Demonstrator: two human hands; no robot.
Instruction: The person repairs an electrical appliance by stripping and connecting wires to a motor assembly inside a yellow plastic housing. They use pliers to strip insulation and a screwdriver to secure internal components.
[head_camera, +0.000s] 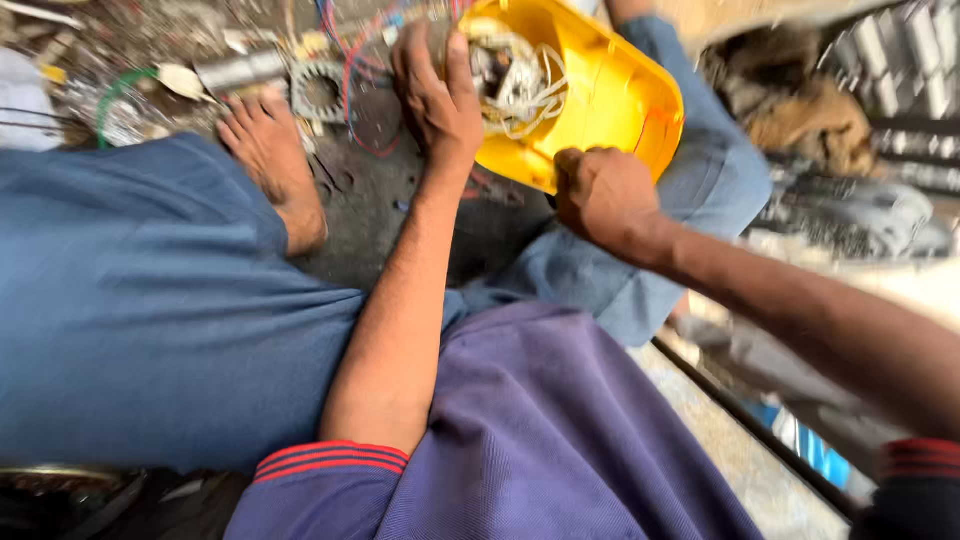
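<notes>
One yellow plastic housing (610, 95), bowl-shaped with tangled pale wires (520, 85) inside, rests far right on the knee. Left hand (437, 95) grips its rim; right hand (603, 195) is a closed fist at its near edge, contents unclear.

Dark gritty floor (380, 200), scattered wire scraps (350, 60), daylight.
</notes>
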